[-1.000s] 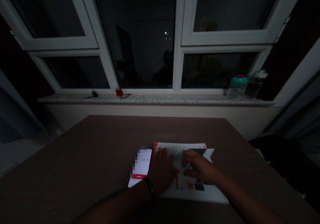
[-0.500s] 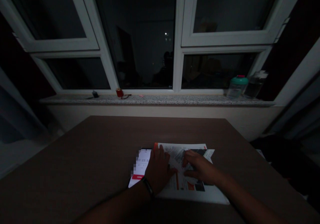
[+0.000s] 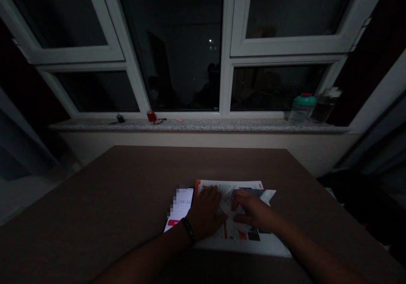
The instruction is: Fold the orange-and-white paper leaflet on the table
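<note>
On the dark table (image 3: 146, 165), left hand (image 3: 205, 213) spread flat and right hand (image 3: 253, 211) loosely half-curled seemingly steady the near papers (image 3: 241, 246), calling next for even pressure.

The left grip (image 3: 206, 212) hides part of the printed papers (image 3: 242, 246), their small print unreadable. At nine o'clock from them, the phone (image 3: 183, 205) is partly masked by pixelation, its lower end behind the left forearm (image 3: 161, 250), itself cut off at six o'clock.

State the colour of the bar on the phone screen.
Red; the bar shows in the head view.
</note>
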### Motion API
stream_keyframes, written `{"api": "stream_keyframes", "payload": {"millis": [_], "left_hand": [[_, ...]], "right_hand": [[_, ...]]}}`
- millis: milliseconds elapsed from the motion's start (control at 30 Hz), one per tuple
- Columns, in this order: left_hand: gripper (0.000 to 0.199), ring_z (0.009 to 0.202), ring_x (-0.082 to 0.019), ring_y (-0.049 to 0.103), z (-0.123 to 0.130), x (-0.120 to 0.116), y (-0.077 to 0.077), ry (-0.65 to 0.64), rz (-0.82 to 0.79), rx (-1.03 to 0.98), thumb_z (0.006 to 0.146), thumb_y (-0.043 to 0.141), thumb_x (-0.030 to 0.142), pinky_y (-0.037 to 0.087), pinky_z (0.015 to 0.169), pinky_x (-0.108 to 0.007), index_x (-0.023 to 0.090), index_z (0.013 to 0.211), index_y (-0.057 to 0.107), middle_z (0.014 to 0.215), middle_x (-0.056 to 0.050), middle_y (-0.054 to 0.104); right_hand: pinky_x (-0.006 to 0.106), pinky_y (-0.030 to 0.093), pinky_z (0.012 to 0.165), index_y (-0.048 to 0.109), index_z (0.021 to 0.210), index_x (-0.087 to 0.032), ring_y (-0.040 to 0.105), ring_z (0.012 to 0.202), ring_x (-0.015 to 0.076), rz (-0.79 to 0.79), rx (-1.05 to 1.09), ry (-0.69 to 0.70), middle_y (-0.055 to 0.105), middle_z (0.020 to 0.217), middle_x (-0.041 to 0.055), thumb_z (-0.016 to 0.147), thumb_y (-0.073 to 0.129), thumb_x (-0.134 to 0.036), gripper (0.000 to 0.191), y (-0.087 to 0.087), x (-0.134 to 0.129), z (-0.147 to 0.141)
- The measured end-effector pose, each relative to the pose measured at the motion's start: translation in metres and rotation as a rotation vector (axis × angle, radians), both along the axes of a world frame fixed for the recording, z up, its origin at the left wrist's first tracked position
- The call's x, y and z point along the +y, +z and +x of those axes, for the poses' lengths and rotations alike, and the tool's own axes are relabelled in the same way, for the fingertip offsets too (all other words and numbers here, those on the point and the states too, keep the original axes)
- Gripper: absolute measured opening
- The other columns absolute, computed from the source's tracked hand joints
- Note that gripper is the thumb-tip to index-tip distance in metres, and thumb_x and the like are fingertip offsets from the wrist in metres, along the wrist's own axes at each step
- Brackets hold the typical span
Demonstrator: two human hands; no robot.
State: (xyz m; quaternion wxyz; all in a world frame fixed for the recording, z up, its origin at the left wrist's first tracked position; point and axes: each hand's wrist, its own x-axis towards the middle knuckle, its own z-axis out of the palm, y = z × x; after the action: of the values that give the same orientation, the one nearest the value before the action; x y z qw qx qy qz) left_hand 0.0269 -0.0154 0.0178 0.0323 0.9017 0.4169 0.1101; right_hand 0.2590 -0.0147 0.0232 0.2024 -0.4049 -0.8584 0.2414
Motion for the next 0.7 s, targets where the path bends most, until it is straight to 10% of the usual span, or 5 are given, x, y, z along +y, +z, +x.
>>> {"api": "stream_keyframes", "payload": {"millis": [233, 700], "left_hand": [[0.058, 0.140, -0.030, 0.029, 0.005, 0.000, -0.004, -0.121, -0.015, -0.024, 0.095, 0.048, 0.049, 0.024, 0.114, -0.049, 0.017, 0.142, 0.037, 0.153, -0.013, 0.033], [0.065, 0.133, -0.042, 0.037, 0.010, -0.004, -0.009, 0.154, 0.091, 0.010, 0.085, 0.062, 0.057, 0.028, 0.108, -0.060, 0.014, 0.132, 0.049, 0.140, -0.021, 0.045]], "right_hand": [[0.032, 0.041, 0.086, 0.058, 0.091, -0.022, 0.053, 0.103, 0.0228, 0.012, -0.002, 0.009, 0.059, 0.103, 0.0028, 0.073, 0.077, -0.019, 0.027, -0.002, 0.000, 0.001], [0.032, 0.040, 0.087, 0.058, 0.090, -0.021, 0.054, 0.103, 0.0227, 0.024, -0.010, 0.005, 0.059, 0.102, 0.0024, 0.072, 0.077, -0.018, 0.027, 0.001, 0.000, -0.001]]}}
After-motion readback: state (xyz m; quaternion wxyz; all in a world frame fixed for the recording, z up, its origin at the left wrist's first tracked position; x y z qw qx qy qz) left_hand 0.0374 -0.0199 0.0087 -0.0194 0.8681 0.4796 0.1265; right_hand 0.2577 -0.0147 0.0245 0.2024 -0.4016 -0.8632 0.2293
